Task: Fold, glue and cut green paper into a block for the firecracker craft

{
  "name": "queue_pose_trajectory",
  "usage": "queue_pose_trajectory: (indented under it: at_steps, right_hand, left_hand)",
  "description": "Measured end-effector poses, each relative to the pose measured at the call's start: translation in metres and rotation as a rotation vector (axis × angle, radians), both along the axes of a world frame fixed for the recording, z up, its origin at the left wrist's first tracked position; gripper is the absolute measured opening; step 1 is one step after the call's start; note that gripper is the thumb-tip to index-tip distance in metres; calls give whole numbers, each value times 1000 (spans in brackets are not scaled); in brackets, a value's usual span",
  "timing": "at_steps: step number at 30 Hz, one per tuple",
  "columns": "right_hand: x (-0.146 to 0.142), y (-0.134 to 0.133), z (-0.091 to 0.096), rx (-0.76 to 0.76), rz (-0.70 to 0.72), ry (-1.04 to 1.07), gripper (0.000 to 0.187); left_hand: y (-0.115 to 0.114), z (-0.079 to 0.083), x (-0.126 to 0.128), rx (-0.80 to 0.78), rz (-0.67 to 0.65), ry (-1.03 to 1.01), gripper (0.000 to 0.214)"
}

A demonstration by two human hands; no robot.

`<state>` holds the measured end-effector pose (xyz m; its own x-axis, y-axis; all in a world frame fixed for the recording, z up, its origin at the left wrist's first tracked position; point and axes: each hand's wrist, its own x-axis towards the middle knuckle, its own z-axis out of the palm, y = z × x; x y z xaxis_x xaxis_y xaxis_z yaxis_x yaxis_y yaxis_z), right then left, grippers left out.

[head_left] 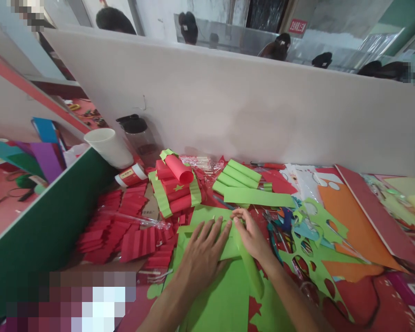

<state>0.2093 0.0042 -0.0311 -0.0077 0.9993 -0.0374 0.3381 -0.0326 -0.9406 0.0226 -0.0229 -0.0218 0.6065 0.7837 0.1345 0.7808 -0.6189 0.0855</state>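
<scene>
My left hand (202, 253) lies flat with fingers spread on a green paper sheet (221, 299) in the middle of the table. My right hand (251, 235) rests beside it, fingers pressed on a green paper strip (252, 272) that runs toward me over the sheet. Just beyond my fingertips lies a long green strip (259, 197), with folded green strips (237, 174) behind it. To the left stands a pile of red paper rolls with green pleated bands (174, 186).
Pleated red paper pieces (124, 226) cover the left of the table. A white paper cup (109, 146) and a dark-lidded jar (138, 133) stand at the back left. Green cut-out scraps (314, 249), orange paper (352, 216) and scissors (275, 235) lie right. A white partition (263, 106) closes the back.
</scene>
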Motion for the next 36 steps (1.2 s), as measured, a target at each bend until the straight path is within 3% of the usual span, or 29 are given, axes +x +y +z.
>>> queue_pose_trajectory:
  at_steps: [8,12,14,16,19,23,29,33,36]
  right_hand:
    - [-5,-34,9,-334,-239,627,59]
    - [-5,-43,19,-375,-233,822,62]
    - [3,-49,24,-373,-153,696,61]
    - [15,-59,27,-350,-2,404,63]
    - [30,-79,30,-161,238,-60,83]
    - [28,-104,25,-4,218,-490,104]
    - [18,-122,-2,165,107,-640,95]
    - [23,-129,-9,282,135,-678,98]
    - [25,-131,-10,311,168,-688,90]
  left_hand:
    - [1,1,0,-18,3,-21,77]
    - [1,-1,-2,-20,-12,-27,78]
    - [1,-2,-2,-22,-15,-26,78]
    - [1,-2,-3,-26,-14,-31,79]
    - [1,-1,-2,-33,-12,-42,78]
    - [2,3,-1,-26,-7,-39,76]
    - [1,5,-1,-41,5,-29,75]
    - [0,3,-1,-31,1,-42,76]
    - [0,2,-1,-17,-3,-48,74]
